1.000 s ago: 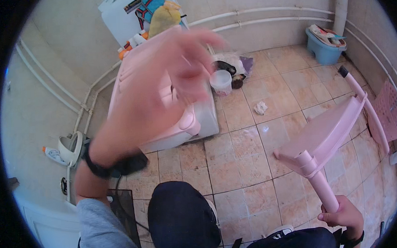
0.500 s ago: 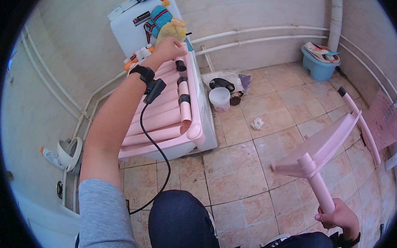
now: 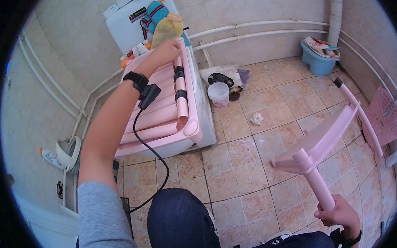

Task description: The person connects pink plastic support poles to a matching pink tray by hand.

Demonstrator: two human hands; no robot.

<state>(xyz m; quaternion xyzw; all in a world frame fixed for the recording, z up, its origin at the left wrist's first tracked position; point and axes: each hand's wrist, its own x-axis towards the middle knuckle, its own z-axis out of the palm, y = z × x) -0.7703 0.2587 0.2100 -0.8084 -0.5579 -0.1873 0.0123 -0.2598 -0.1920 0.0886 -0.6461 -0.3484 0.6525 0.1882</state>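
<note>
At the far right corner of a pink tray-shaped shelf (image 3: 190, 128), my left hand (image 3: 169, 51) is closed around the far end of a short pink tube (image 3: 178, 62). Its fingertips are partly hidden. More short tubes with black ends (image 3: 182, 108) lie in a line along the tray's right side. Longer pink tubes (image 3: 156, 117) lie side by side across the tray. Low on the right, my right hand (image 3: 338, 215) grips a pink tube leg (image 3: 319, 190). That leg is fitted to the corner of a tilted pink shelf (image 3: 316, 139) above the floor.
A white machine (image 3: 117, 28) with bottles and cloths stands behind the tray. On the tiled floor are a white bucket (image 3: 218, 94), crumpled paper (image 3: 256, 118) and a blue tub (image 3: 318, 62). A curved pink tube (image 3: 370, 132) and pink basket (image 3: 382, 118) are at the right wall.
The view has shifted slightly, with the tray and floor things higher in the picture. My left hand stays at the tube's far end; my right hand keeps hold of the leg.
</note>
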